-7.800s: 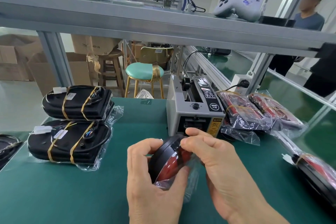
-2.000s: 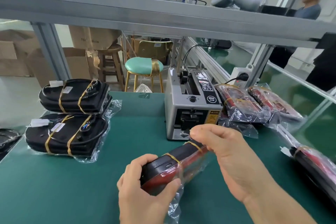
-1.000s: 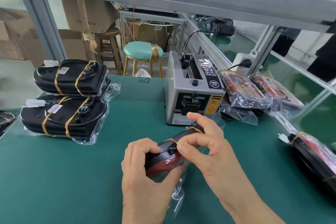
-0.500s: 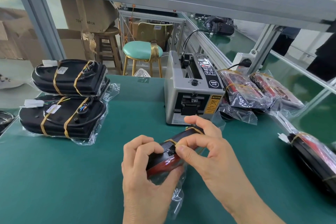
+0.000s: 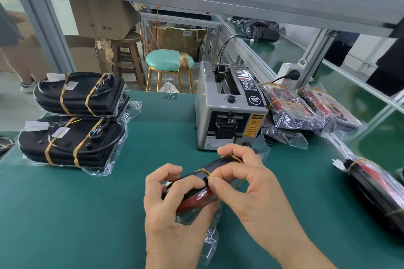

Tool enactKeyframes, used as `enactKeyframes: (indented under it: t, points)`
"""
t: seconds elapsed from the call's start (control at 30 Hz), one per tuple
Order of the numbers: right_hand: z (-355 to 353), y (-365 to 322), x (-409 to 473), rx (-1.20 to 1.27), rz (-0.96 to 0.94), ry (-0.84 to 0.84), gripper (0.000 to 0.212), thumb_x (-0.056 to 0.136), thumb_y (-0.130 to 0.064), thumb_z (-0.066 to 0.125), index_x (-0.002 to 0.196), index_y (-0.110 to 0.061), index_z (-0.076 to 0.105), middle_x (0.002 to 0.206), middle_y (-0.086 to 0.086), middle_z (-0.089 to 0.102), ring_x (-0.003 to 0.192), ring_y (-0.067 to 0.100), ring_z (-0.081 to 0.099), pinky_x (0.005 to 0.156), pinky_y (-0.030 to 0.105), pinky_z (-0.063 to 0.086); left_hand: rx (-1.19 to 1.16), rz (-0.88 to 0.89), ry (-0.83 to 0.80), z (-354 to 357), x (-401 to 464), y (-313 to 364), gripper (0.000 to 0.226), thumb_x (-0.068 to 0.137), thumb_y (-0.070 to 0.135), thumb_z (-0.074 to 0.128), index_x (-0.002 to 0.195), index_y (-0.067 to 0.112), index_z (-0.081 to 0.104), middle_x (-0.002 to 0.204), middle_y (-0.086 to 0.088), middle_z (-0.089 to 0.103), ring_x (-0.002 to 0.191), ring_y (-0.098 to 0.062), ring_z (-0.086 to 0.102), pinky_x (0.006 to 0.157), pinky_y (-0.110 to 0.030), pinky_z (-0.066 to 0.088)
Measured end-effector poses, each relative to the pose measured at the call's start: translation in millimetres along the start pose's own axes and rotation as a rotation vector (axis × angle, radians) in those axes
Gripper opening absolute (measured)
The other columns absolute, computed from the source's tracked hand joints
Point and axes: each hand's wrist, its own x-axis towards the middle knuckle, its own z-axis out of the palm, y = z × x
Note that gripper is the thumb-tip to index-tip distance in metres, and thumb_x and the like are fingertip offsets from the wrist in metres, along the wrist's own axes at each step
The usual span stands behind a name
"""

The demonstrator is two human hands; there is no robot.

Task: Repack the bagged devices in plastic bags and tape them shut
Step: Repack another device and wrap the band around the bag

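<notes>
Apparently both hands, left hand and right hand, grip the bagged device.

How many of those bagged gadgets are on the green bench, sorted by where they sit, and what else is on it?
Bagged devices stacked at left: 2
Bagged devices heaped right of the tape machine: at least 2
Bagged device at the right edge: 1
Bagged device held in both hands: 1
Tape machine: 1
Total: at least 7
</notes>
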Motion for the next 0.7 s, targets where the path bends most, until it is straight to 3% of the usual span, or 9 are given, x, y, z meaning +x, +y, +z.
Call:
enactKeyframes:
  t: [0.13,0.37,0.43,0.53,0.6,0.7]
  points:
    - [1.2,0.5,0.5,0.013,-0.004,0.007,0.013,0.079,-0.024,0.074,0.070,-0.033,0.072,0.116,-0.034,0.049,0.119,-0.007,0.043,0.090,-0.001,0.025,-0.008,0.013,0.010,0.8,-0.5,-3.5,0.041,0.053,0.024,0.082,0.089,0.033,0.063,0.113,0.000,0.048,0.098,-0.025,0.054,0.072,-0.044,0.053]
    - [-2.2,-4.9,3.3,0.217,-0.018,0.041,0.008,0.081,-0.019,0.070,0.082,-0.027,0.071,0.107,-0.023,0.059,0.094,-0.003,0.057,0.078,0.005,0.040,-0.016,0.061,0.001,-0.2,-2.2,-11.2,0.041,0.051,0.016,0.082,0.086,0.030,0.064,0.111,0.000,0.049,0.087,-0.021,0.058,0.070,-0.033,0.052]
    - [4.0,-5.1,3.5,0.108,-0.018,0.051,0.009,0.081,-0.022,0.072,0.081,-0.031,0.069,0.107,-0.024,0.057,0.104,-0.003,0.054,0.085,0.008,0.038,-0.037,0.061,0.011,0.3,-1.0,-10.9,0.039,0.052,0.018,0.083,0.085,0.029,0.065,0.109,-0.002,0.050,0.084,-0.017,0.058,0.070,-0.029,0.052]
    - [13.6,-6.3,5.2,-0.009,-0.035,0.094,0.008,0.076,-0.028,0.074,0.079,-0.033,0.068,0.104,-0.024,0.057,0.114,-0.004,0.046,0.105,0.030,0.034,-0.049,0.069,0.010,0.1,0.0,-11.4,0.038,0.053,0.020,0.083,0.085,0.029,0.066,0.107,-0.003,0.051,0.081,-0.014,0.058,0.069,-0.027,0.052]
    - [16.0,-7.8,6.6,-0.027,-0.028,0.110,0.008,0.074,-0.031,0.075,0.076,-0.034,0.067,0.102,-0.024,0.057,0.115,-0.006,0.044,0.108,0.038,0.030,-0.057,0.068,0.015,-0.4,-0.1,-12.2,0.039,0.053,0.020,0.083,0.086,0.029,0.066,0.105,-0.005,0.050,0.081,-0.013,0.058,0.068,-0.028,0.052]
    - [16.1,-7.9,7.5,-0.038,-0.013,0.124,0.010,0.072,-0.031,0.076,0.074,-0.035,0.066,0.100,-0.027,0.057,0.115,-0.007,0.043,0.108,0.039,0.030,-0.070,0.080,0.022,-0.1,-0.2,-13.0,0.038,0.052,0.020,0.084,0.084,0.030,0.066,0.104,-0.005,0.050,0.083,-0.011,0.059,0.066,-0.025,0.052]
